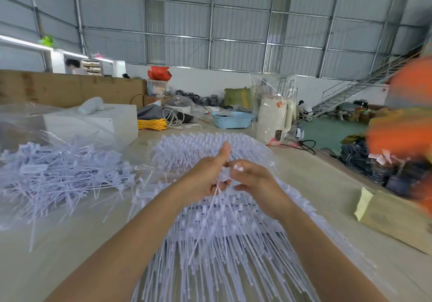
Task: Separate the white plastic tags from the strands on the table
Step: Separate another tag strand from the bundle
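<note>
While both hands work above the uncut sheet of strands, the left hand grips a strand and the right hand apparently pinches a tag (blurred); a separated pile lies left of the sheet, much remaining.

Both forearms bare, reaching fwd from bottom of view, converging at centre. Left hand palm turned inward, thumb straight & pointing up, other fingers curled under, gripping. Right hand just beside it, knuckles up, fingers bent, tips pinching close to left fingertips. Hands nearly touching, wrists apart, both raised slightly
</note>
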